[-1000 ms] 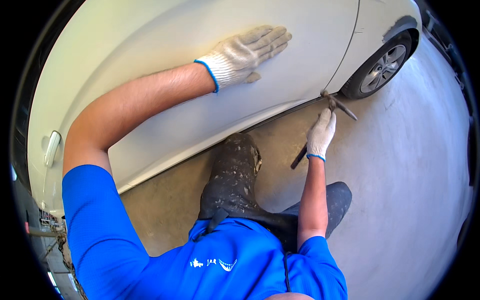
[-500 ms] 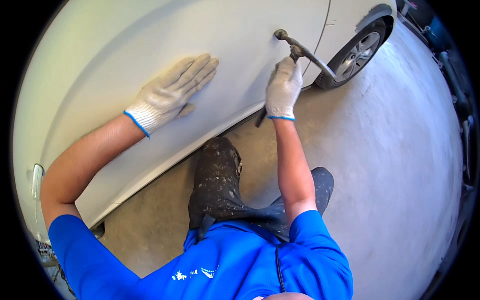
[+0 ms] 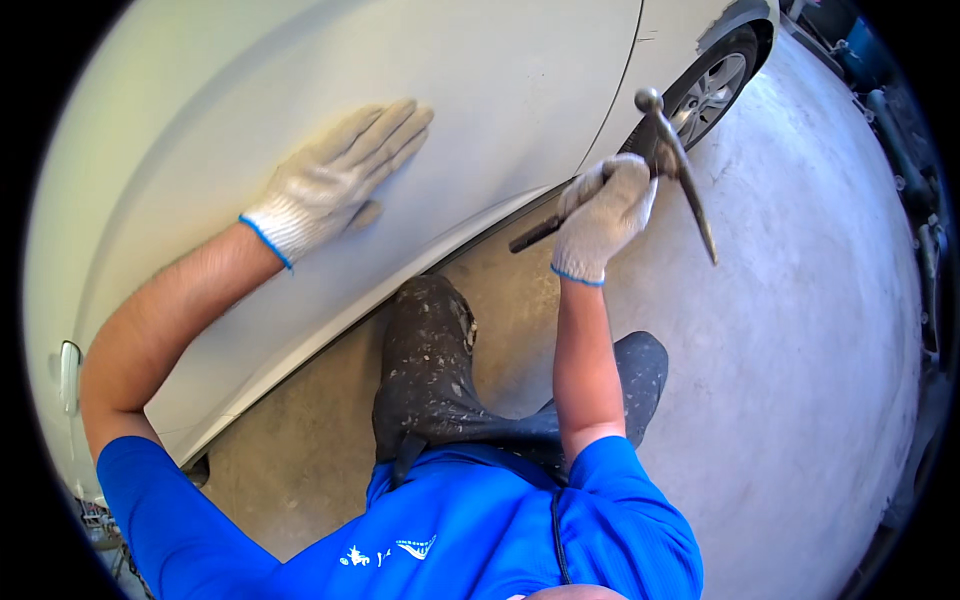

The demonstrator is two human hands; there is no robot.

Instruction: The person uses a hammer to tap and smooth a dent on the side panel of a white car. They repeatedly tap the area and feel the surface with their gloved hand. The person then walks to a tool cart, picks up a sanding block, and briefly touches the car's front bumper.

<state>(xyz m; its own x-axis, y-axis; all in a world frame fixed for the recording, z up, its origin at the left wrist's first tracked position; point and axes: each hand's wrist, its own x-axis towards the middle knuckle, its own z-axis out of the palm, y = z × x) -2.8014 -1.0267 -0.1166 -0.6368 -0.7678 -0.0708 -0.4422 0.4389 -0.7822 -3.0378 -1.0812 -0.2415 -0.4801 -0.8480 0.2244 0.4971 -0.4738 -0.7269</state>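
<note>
A pale car door panel [image 3: 480,110] fills the upper left. My left hand [image 3: 345,175], in a cream knit glove with a blue cuff, lies flat against it with fingers stretched out. My right hand [image 3: 608,215], in a matching glove, is closed round the handle of a body hammer [image 3: 685,180]. Its metal head has a round knob at one end and a long narrow tip at the other. The hammer is held in the air, apart from the door, and its handle end sticks out left of the glove.
The car's wheel [image 3: 710,95] and a worn patch on the arch edge are at the upper right. A door handle [image 3: 69,378] shows at the far left. My knees are bent over the concrete floor [image 3: 790,350]. Dark equipment [image 3: 905,180] lines the right edge.
The hammer has come away from the door, where its round end was at the panel, and swung right and back toward me. My left hand has stayed almost in place.
</note>
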